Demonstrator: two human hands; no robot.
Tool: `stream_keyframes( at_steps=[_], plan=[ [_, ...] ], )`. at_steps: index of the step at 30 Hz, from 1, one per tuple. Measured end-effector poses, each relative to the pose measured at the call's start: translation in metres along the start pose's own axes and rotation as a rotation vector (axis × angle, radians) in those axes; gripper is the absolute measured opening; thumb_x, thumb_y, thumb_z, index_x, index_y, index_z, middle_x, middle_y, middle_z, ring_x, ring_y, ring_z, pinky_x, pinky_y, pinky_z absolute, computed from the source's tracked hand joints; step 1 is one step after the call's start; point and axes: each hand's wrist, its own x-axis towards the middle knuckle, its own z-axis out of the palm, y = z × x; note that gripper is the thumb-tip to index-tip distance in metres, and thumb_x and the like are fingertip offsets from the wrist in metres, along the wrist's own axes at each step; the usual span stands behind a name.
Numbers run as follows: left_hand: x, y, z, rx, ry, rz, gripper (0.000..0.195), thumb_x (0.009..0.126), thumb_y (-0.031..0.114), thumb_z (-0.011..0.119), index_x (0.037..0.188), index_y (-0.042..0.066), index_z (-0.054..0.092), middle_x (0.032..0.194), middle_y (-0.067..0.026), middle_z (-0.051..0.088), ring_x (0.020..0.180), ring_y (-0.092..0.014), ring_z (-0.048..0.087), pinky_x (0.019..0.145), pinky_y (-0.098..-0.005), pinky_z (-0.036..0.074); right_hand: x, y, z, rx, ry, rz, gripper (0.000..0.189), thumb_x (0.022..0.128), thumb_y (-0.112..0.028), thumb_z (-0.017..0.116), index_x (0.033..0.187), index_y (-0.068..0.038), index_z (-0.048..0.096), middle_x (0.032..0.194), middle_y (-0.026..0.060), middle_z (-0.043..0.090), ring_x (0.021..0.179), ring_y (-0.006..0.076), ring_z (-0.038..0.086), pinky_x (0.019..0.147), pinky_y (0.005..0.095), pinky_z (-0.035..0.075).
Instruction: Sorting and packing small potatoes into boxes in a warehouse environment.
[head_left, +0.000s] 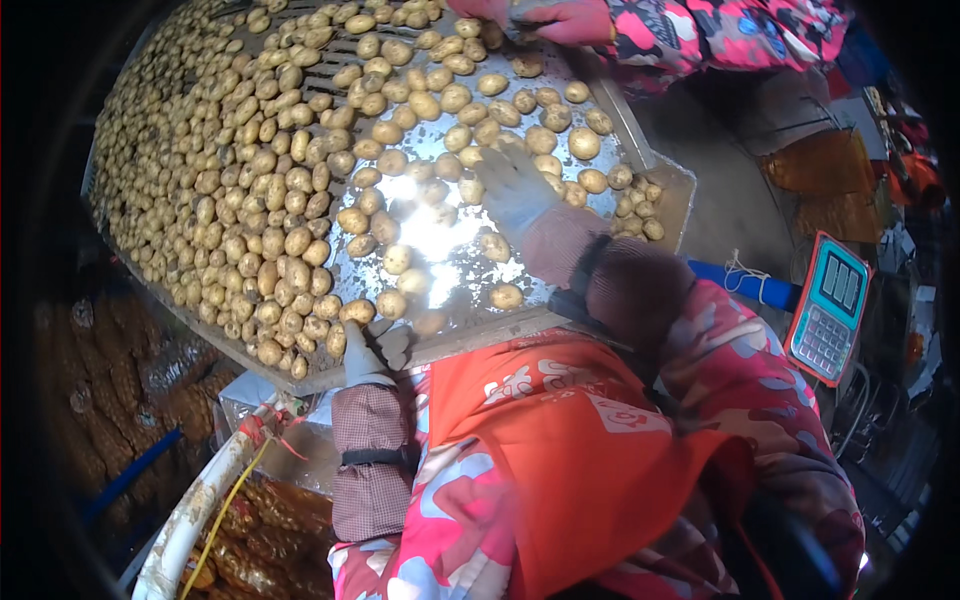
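Many small potatoes (259, 202) cover the left side of a metal sorting table (472, 281); fewer lie loose on its shiny bare part. My right hand (517, 187), in a pale glove and slightly blurred, reaches over the loose potatoes with its fingers extended. Some potatoes near its fingertips are partly hidden. At the table's front rim is my left hand (371, 352), also gloved, with one digit close to or touching a potato (358, 311). Its dark-tipped other fingers are bent beside the rim, and no object shows in it.
Another person's pink-gloved hand (574, 21) works at the table's far edge. Small potatoes sit in the right corner chute (639, 210). To the right stands a digital scale display (829, 307). A white pipe (199, 495) and filled net bags (262, 532) are at lower left.
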Motion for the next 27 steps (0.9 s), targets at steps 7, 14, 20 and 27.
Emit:
stream_keyframes(
  at_steps=[7,14,20,27],
  plan=[
    [-0.031,0.001,0.057,-0.271,-0.237,-0.111,0.067,0.114,0.056,0.047,0.146,-0.002,0.055,0.127,-0.0237,0.072,0.113,-0.037,0.074,0.088,-0.0427,0.065,0.016,-0.067,-0.070,0.354,-0.348,0.379,0.057,0.079,-0.063,0.080,0.107,-0.013,0.083,0.136,0.0101,0.068,0.139,0.0335,0.055,0.123,0.0502,0.037],
    [-0.013,-0.032,0.059,0.867,-0.587,0.816,0.069,0.112,0.017,0.052,0.172,0.002,0.021,0.157,-0.0204,0.053,0.140,-0.036,0.058,0.114,-0.0466,0.053,0.000,-0.102,-0.077,0.448,-0.477,0.058,0.059,0.079,-0.069,0.077,0.101,-0.014,0.085,0.120,0.0053,0.075,0.127,0.0300,0.063,0.107,0.0500,0.049],
    [0.014,-0.046,0.067,0.848,-0.592,0.544,0.073,0.111,0.019,0.053,0.173,0.004,0.018,0.150,-0.0207,0.057,0.128,-0.033,0.064,0.102,-0.0445,0.057,-0.013,-0.079,-0.141,0.421,-0.943,0.053,0.050,0.089,-0.058,0.072,0.115,-0.016,0.082,0.126,0.0046,0.074,0.126,0.0270,0.064,0.108,0.0482,0.048],
    [0.055,-0.060,0.044,0.723,-0.538,0.310,0.078,0.110,0.021,0.053,0.176,0.006,0.013,0.143,-0.0210,0.063,0.114,-0.029,0.071,0.088,-0.0420,0.060,-0.060,-0.085,-0.135,0.483,-0.643,0.082,0.044,0.094,-0.051,0.069,0.119,-0.017,0.079,0.126,0.0044,0.074,0.124,0.0257,0.064,0.107,0.0474,0.048]
  ],
)
